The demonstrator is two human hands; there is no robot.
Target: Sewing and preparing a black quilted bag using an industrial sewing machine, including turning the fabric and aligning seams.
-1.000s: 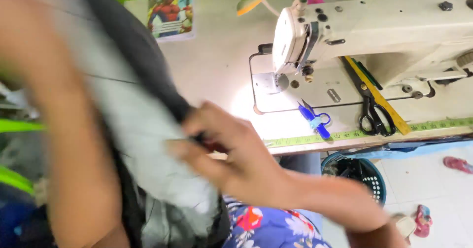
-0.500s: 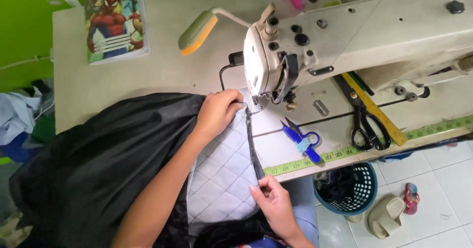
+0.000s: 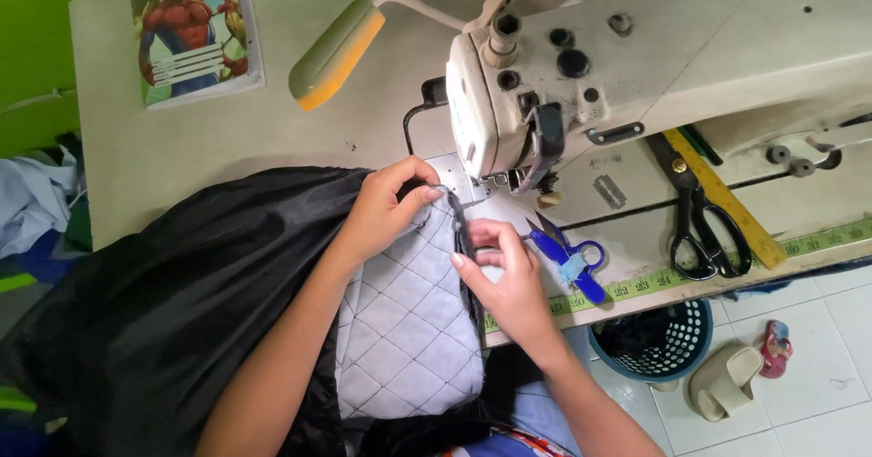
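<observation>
A black garment (image 3: 182,303) with a grey quilted lining (image 3: 409,330) lies across the sewing table. My left hand (image 3: 386,207) pinches the top edge of the fabric right beside the needle area of the cream sewing machine (image 3: 636,66). A little lower, my right hand (image 3: 504,271) grips the dark edge strip of the same fabric. Both hands hold the seam taut in front of the presser foot (image 3: 509,183).
Blue thread snips (image 3: 568,257) lie just right of my right hand. Black scissors (image 3: 699,230) and a yellow ruler (image 3: 722,198) sit under the machine arm. A comic-cover notebook (image 3: 195,30) lies at the table's far left. A basket (image 3: 654,339) and sandals (image 3: 727,380) stand on the floor.
The view has closed in on the machine. My right hand moved up from the table's front edge to the fabric near the needle. My left hand stayed at the presser foot.
</observation>
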